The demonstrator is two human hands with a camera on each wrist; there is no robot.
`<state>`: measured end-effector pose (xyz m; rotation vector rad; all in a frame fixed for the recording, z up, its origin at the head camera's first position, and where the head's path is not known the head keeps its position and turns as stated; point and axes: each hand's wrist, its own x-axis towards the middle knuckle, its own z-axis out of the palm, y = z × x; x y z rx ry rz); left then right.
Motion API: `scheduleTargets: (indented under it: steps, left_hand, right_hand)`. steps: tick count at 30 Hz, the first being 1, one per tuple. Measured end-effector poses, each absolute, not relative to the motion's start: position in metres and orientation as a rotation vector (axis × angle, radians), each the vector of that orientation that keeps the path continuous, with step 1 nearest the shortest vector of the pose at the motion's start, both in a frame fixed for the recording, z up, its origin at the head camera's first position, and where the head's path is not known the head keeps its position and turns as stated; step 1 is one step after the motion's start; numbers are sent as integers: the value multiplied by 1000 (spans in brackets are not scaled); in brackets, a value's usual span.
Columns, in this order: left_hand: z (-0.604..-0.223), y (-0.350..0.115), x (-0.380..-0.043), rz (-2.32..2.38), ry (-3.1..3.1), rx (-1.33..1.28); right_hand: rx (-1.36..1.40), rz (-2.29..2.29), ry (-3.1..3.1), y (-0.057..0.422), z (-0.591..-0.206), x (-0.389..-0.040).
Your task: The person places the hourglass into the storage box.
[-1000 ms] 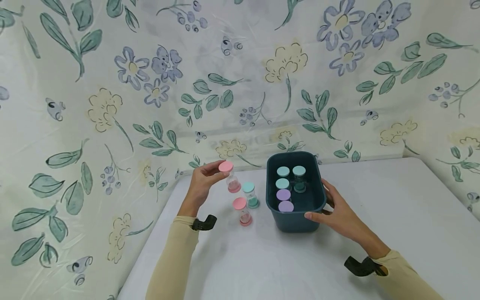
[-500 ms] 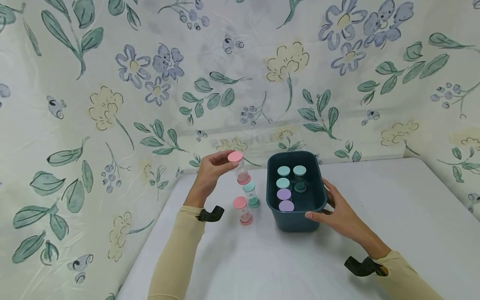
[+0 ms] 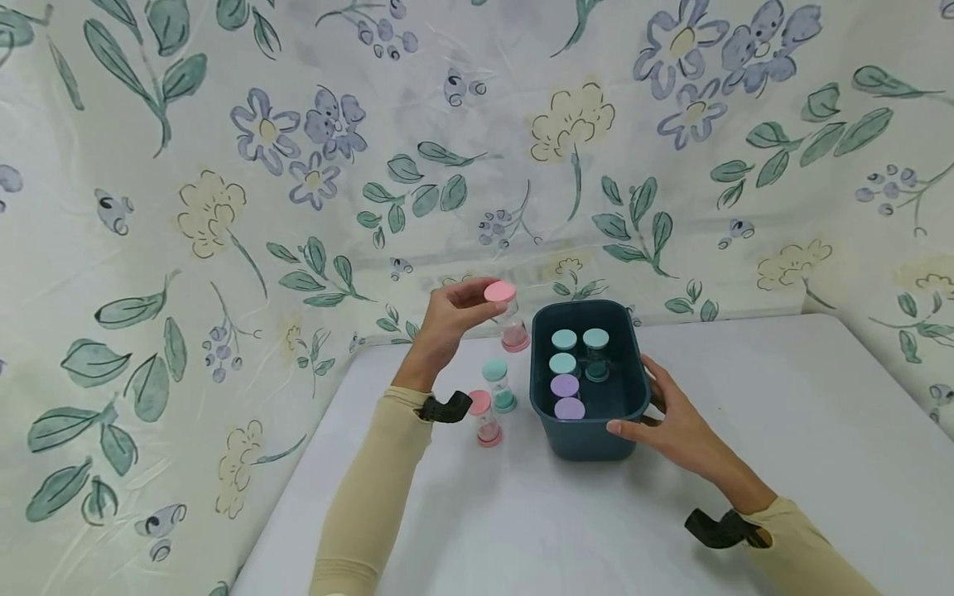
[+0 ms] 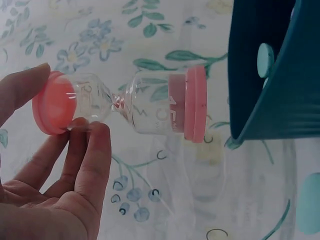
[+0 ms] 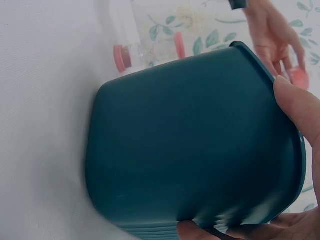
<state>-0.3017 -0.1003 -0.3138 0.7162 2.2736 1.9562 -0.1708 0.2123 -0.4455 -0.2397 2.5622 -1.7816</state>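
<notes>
My left hand [image 3: 447, 321] pinches a pink-capped hourglass [image 3: 513, 319] by its top cap, close to the left rim of a dark teal bin [image 3: 596, 443]. In the left wrist view the hourglass [image 4: 155, 102] shows clear glass, pink sand at its far end and a "15" marking. My right hand [image 3: 678, 422] grips the bin's near right corner, thumb on the front rim. Inside the bin stand several hourglasses, teal-capped ones [image 3: 564, 340] and purple-capped ones [image 3: 570, 408], mostly along the left side.
On the white table [image 3: 522, 530], left of the bin, stand a teal-capped hourglass [image 3: 499, 386] and a second pink-capped hourglass [image 3: 486, 420]. A floral cloth [image 3: 477, 165] hangs behind the table and along its left side.
My left hand has carried the pink-capped hourglass up and to the right, from beyond the standing hourglasses to near the bin's left rim. The right hand and bin have stayed put.
</notes>
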Motion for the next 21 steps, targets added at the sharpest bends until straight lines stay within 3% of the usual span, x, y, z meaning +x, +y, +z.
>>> scheduleTargets:
  steps: [21]
  left_hand:
    - [-319,-40,-308,1873,2227,770]
  right_hand:
    - [-224,-1762,2570,212,-446,-172]
